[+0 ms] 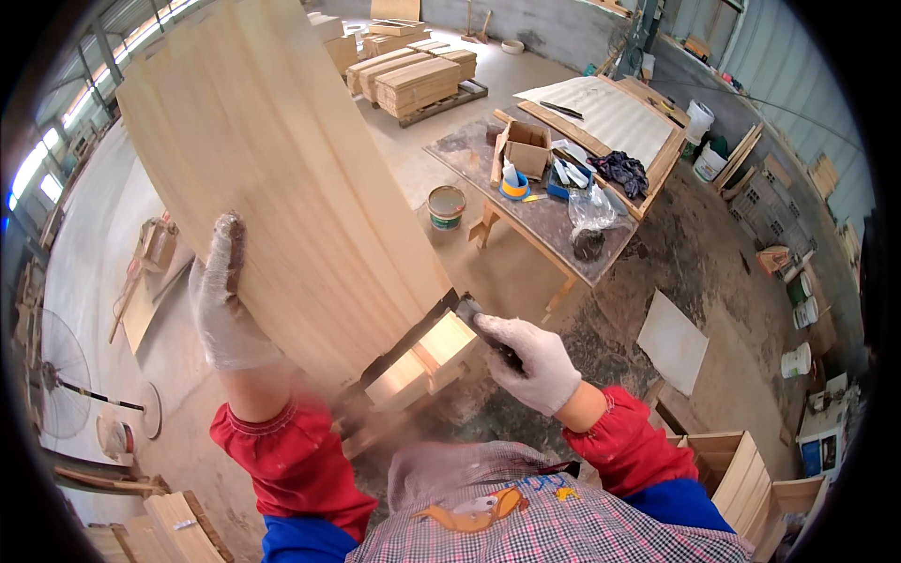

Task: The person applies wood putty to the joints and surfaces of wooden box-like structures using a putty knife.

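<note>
A wide, pale wooden board [291,178] with light grain stands tilted in front of me, filling the upper left. My left hand [225,300], in a white glove, grips its left edge, the thumb pressed on the broad face and the other fingers hidden behind. At the board's lower right corner, my right hand [530,364], also gloved, is closed round a dark hand tool [469,308]; its exact kind is hard to make out. Just below the board's lower edge, short light wooden blocks [427,361] sit along a dark strip.
Beyond my right hand stands a work table [469,164] with a cardboard box [527,148], tape and bottles. A paint can [446,206] rests on the floor. Stacked boards [418,86] lie on a pallet farther back. To the left is a standing fan [56,375]; wooden boxes [741,474] are at lower right.
</note>
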`<state>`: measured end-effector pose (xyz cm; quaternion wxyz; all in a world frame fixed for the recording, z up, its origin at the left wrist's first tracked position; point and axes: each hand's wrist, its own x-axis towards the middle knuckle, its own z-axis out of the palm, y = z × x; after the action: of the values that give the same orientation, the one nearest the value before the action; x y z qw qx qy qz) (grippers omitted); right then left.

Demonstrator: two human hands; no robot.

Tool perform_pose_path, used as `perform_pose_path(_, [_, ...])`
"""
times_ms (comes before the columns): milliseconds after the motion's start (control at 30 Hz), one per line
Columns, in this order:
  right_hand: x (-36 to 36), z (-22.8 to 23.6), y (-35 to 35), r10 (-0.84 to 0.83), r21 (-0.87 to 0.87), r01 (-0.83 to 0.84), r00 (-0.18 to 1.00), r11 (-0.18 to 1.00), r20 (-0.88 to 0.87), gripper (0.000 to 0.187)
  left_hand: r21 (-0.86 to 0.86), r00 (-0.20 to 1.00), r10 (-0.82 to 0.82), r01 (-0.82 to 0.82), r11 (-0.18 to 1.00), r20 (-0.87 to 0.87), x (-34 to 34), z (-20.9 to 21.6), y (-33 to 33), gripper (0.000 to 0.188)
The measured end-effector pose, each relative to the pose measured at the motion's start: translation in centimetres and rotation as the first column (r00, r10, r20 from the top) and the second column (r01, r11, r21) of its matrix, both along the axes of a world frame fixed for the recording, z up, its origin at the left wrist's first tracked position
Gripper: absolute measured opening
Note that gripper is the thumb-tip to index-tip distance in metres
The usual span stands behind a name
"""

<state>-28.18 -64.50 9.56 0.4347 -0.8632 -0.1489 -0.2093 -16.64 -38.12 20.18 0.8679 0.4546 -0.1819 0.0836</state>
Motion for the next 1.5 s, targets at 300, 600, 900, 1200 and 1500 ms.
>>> perform_pose_path(300, [-1.0, -0.2, 1.0, 0.113, -0.090, -0.113, 0.994, 0.989, -0.008, 0.053, -0.069, 0.961, 0.224, -0.237, 0.969, -0.163, -0.3, -0.1, -0.4, 0.025])
perform_pose_path(600, [-1.1, 5.6, 4.7, 0.430, -0.438, -0.430, 0.897, 0.789, -0.107, 0.054, -0.061, 0.966, 0.150, -0.166, 0.984, -0.211, 0.2, 0.1, -0.4, 0.030])
perform_pose_path(900, [1.8, 11.1, 0.3, 0.221, -0.812, -0.221, 0.968, 0.540, -0.117, 0.044, -0.051, 0.978, 0.167, -0.175, 0.983, -0.126, -1.4, 0.6, -1.3, 0.032])
perform_pose_path(1200, [1.6, 10.6, -3.8, 0.118, -0.708, -0.159, 0.987, 0.688, -0.107, 0.048, -0.006, 0.979, 0.144, -0.146, 0.989, -0.142, -0.8, 0.4, -0.1, 0.035])
perform_pose_path(1500, [-0.4, 9.5, 4.1, 0.324, -0.716, -0.329, 0.934, 0.616, -0.151, 0.045, -0.025, 0.995, 0.059, -0.061, 0.998, -0.074, -1.1, 1.1, -1.7, 0.036])
